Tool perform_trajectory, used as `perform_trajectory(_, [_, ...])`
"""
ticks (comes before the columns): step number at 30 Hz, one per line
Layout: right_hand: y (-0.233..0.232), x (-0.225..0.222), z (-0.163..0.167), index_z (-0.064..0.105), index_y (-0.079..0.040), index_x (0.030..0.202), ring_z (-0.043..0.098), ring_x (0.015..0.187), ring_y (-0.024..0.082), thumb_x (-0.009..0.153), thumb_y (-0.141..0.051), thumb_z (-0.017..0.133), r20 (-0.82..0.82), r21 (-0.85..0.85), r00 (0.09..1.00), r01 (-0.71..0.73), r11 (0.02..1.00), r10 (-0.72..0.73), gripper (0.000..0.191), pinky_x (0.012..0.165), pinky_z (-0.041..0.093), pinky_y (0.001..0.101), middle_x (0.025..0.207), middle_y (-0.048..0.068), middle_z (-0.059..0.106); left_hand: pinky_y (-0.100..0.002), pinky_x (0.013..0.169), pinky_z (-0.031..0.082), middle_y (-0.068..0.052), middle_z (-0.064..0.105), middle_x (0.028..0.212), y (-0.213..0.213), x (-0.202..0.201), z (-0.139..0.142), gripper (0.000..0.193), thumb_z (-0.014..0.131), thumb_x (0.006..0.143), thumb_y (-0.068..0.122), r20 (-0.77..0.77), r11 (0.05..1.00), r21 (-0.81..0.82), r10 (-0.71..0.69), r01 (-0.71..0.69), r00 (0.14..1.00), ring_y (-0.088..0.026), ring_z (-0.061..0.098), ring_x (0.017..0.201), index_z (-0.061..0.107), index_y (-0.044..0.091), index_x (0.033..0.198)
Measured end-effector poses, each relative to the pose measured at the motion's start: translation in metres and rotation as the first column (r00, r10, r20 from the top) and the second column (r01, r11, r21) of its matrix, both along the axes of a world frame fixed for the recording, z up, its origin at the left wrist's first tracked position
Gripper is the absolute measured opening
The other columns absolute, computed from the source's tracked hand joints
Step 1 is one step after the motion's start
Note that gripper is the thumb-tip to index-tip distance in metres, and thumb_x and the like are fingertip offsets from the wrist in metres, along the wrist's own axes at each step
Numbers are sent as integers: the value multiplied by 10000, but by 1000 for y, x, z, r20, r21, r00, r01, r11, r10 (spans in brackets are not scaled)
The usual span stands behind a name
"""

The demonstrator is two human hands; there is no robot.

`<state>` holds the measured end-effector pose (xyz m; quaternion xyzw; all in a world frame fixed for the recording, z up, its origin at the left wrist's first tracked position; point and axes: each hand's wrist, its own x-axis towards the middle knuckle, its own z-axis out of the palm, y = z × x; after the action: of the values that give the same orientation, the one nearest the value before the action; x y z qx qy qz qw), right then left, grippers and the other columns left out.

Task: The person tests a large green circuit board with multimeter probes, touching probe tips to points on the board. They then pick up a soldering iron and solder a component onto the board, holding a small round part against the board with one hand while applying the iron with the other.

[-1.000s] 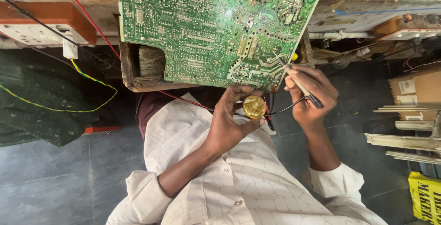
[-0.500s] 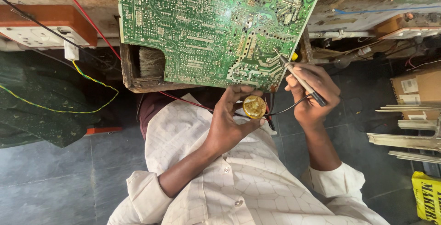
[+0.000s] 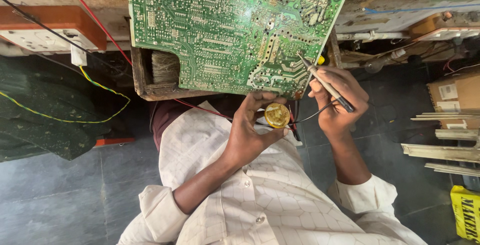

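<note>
Grey floor tiles lie below a cluttered counter [image 3: 400, 22], where a green circuit board [image 3: 235, 30] overhangs the edge within reach. Left hand [image 3: 250, 132] is clamped on a small yellow tin [image 3: 276, 115] held close; right hand [image 3: 337, 100] pinches a soldering iron [image 3: 325, 84], its tip touching the board.

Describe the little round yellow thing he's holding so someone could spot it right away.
Find the big green circuit board at top centre. Just below its lower edge, the left hand holds a small round tin. It is the only yellow-gold disc there, beside the right hand's thin iron.
</note>
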<state>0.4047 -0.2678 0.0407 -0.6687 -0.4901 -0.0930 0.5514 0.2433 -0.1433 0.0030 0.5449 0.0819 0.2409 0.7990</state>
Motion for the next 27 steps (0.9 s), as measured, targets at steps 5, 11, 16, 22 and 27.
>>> perform_trajectory(5, [0, -4, 4, 680, 26, 1249, 730, 918, 177, 1081, 2, 693, 24, 27, 1000, 18, 999, -18, 170, 685, 655, 265, 1239, 202, 684, -338, 1086, 541, -135, 651, 1331, -1, 1, -2, 690, 831, 756, -110, 14, 1000, -21, -10, 10, 1000, -181, 630, 1238, 465, 10, 1329])
perform_trajectory(11, [0, -3, 3, 681, 52, 1251, 716, 893, 179, 1064, -5, 712, -16, -12, 999, 34, 999, -35, 198, 669, 640, 268, 1226, 212, 680, -349, 1087, 539, -141, 649, 1346, -1, 1, -4, 693, 831, 759, -110, 5, 1000, -18, -17, 17, 1000, -195, 632, 1241, 463, 12, 1333])
perform_trajectory(16, [-1, 2, 0, 678, 57, 1248, 722, 878, 176, 1058, -37, 723, -151, 27, 988, -9, 1000, 13, 217, 646, 635, 269, 1221, 197, 683, -350, 1087, 543, -140, 645, 1346, -2, 0, -5, 698, 830, 764, -109, 16, 999, -40, -21, 22, 1000, -191, 632, 1244, 459, 17, 1342])
perform_trajectory(22, [-2, 5, -3, 677, 56, 1261, 724, 895, 191, 1050, -50, 741, -289, 98, 952, -80, 992, 105, 245, 642, 621, 275, 1215, 186, 680, -349, 1089, 542, -146, 643, 1354, -1, 0, -5, 697, 824, 765, -116, 21, 999, -44, -23, 24, 1000, -193, 632, 1243, 459, 17, 1343])
perform_trajectory(27, [-4, 5, -4, 674, 55, 1261, 721, 896, 193, 1048, -39, 743, -264, 97, 958, -87, 991, 110, 242, 647, 622, 277, 1218, 193, 683, -346, 1090, 541, -150, 642, 1357, -1, 1, -5, 690, 825, 770, -113, 9, 998, -46, -32, 33, 999, -193, 629, 1262, 451, 18, 1335])
